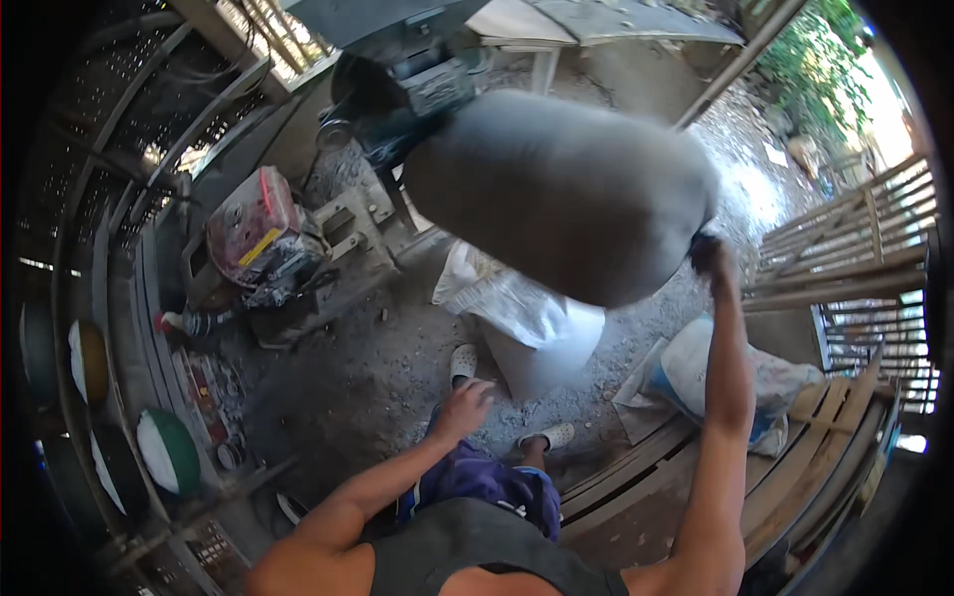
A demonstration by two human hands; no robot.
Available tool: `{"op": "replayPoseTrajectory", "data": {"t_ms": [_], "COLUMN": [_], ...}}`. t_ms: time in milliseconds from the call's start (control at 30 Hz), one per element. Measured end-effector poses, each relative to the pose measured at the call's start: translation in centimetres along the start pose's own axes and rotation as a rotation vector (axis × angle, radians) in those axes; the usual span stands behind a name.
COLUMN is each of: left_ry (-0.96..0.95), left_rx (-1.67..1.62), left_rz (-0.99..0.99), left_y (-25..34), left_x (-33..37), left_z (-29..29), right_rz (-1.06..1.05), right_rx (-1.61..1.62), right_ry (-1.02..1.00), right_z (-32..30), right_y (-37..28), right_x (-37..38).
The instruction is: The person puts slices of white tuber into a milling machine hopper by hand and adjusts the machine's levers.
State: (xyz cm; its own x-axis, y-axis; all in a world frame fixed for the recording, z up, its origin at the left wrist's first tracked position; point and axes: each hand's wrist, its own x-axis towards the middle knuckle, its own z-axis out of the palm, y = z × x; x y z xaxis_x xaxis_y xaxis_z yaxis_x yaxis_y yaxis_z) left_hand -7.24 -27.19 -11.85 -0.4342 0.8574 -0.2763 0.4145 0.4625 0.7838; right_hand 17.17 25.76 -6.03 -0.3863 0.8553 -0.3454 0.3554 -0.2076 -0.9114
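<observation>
A red engine (253, 233) sits on the ground at the left, out of the way. The left hand (464, 405) hangs open and empty by the thigh, likely for balance. An open white sack (532, 323) stands before the feet. The right hand (708, 256) is raised, gripping the end of a grey sack (561, 194) held tilted above the white one.

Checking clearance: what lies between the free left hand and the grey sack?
Head view: an open white sack stands between the left hand and the raised grey sack.
</observation>
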Motion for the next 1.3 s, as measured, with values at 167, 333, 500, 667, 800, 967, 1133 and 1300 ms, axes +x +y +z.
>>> {"op": "replayPoseTrajectory", "data": {"t_ms": [167,333,500,667,800,967,1133,1300], "left_ry": [0.078,0.288,0.345,0.301,0.406,0.577,0.481,0.448], "left_rx": [-0.044,-0.020,0.039,0.041,-0.304,-0.423,-0.281,-0.277], "left_rz": [-0.472,-0.551,-0.613,-0.641,-0.590,-0.358,-0.369,-0.402], "left_y": [-11.5,-21.8,-28.0,-35.1,-36.6,-29.2,-22.7,-18.5], "left_x": [0.1,8.5,23.6,32.0,32.2,27.9,16.6,4.8], "left_z": [-0.5,2.3,3.7,8.2,8.9,6.7,7.9,9.2], "right_rz": [-0.250,0.112,-0.042,-0.132,-0.218,-0.060,0.118,0.124], "right_rx": [-0.106,-0.706,-1.034,-1.154,-0.690,0.424,0.666,0.946], "right_ry": [0.411,-0.074,0.172,0.226,0.332,0.297,0.404,0.458], "right_z": [13.0,36.7,40.5,41.6,41.3,36.8,30.2,21.2], "right_y": [11.4,23.8,30.5,32.7,32.6,28.7,28.1,25.2], "right_x": [5.8,2.1,12.3,19.9,19.5,12.6,3.8,-10.5]}}
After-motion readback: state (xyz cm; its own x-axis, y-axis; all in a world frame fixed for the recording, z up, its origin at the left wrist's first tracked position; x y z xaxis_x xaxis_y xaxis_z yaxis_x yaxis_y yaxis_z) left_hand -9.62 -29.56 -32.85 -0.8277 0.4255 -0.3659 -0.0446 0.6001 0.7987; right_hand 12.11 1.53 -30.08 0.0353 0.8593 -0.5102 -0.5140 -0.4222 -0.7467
